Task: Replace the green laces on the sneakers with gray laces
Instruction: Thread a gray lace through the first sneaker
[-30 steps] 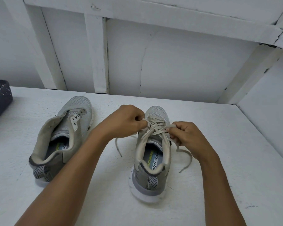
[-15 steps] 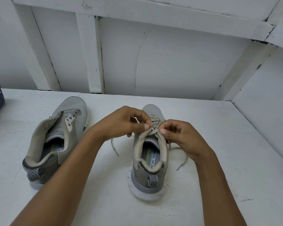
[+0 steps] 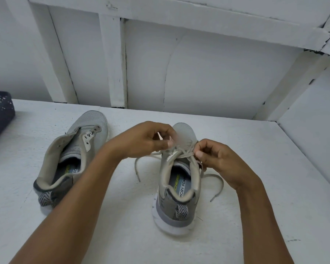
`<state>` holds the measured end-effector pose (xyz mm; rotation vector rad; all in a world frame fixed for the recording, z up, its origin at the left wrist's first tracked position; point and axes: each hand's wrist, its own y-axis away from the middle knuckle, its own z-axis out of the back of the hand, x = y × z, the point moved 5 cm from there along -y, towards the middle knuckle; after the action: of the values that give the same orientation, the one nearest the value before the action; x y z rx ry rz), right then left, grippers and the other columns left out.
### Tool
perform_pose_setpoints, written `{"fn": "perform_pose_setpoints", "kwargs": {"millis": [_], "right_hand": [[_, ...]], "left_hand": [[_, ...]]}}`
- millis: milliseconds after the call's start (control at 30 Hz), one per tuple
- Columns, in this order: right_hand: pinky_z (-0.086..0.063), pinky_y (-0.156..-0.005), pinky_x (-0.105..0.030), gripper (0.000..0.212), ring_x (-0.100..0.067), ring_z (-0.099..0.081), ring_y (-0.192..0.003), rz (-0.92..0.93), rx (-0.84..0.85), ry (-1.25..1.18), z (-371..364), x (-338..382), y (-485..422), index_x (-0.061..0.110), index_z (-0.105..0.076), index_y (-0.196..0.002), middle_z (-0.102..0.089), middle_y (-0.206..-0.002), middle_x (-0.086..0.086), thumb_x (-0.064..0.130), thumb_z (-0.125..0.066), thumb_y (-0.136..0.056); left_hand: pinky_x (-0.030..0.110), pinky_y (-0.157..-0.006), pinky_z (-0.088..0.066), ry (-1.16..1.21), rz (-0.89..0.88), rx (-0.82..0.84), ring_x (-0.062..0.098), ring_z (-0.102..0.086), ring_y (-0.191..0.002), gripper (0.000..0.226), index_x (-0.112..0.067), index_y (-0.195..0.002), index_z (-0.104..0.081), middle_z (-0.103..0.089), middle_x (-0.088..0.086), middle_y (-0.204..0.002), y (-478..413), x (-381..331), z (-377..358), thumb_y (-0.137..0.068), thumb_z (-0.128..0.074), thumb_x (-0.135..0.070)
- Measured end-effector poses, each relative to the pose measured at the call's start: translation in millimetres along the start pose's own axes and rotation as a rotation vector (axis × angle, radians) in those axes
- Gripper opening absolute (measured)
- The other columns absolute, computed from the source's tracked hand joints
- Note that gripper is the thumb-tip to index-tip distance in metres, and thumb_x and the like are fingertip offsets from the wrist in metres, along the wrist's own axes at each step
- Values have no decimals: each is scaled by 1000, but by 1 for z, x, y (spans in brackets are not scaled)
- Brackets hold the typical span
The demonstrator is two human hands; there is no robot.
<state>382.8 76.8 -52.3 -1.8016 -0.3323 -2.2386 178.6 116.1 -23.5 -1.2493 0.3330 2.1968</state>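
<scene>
Two gray sneakers stand on a white table [image 3: 255, 187], heels toward me. The right sneaker [image 3: 177, 187] carries a gray lace [image 3: 216, 180] threaded through its eyelets. My left hand [image 3: 143, 140] pinches the lace on the sneaker's left side, above the tongue. My right hand [image 3: 215, 157] pinches the lace on the right side, at the top eyelets. Loose lace ends trail onto the table on both sides of the shoe. The left sneaker [image 3: 71, 161] has no lace, and its tongue stands open. No green lace is in view.
A dark perforated basket [image 3: 0, 113] sits at the table's far left edge. A white wall with wooden beams [image 3: 112, 63] rises behind the table, and a white side wall [image 3: 312, 121] closes it off on the right.
My hands drew together over the tongue half a second ago and have since spread apart a little, pulling the lace sideways. The left lace end now hangs in a wider loop.
</scene>
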Motion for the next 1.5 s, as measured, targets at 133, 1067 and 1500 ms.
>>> {"fn": "perform_pose_setpoints", "kwargs": {"millis": [133, 1067, 1500], "right_hand": [[-49, -67, -27, 12, -11, -58, -76, -8, 6, -8, 0, 2, -1, 16, -69, -89, -65, -81, 3, 4, -66, -90], [-36, -54, -23, 25, -12, -46, -58, -49, -120, 30, 5, 1, 1, 4, -56, -74, -52, -64, -2, 5, -52, -98], [-48, -73, -31, 21, -15, -58, -83, -66, -44, 28, 7, -14, 10, 10, -68, -96, -64, -86, 1, 31, -65, -93]], "left_hand": [[18, -61, -44, 3, 6, 36, 10, -55, -69, 8, -29, -96, -74, -70, -1, -90, -5, -4, -14, -91, -71, -23], [22, -54, -34, -280, 161, -20, 4, -41, -51, 26, -10, -75, -64, -59, 2, -65, 4, -7, 2, -96, -59, -25], [31, -80, -48, -215, 158, 86, 11, -63, -85, 29, -29, -92, -70, -69, -11, -86, 8, -4, 0, -87, -62, -56]]}}
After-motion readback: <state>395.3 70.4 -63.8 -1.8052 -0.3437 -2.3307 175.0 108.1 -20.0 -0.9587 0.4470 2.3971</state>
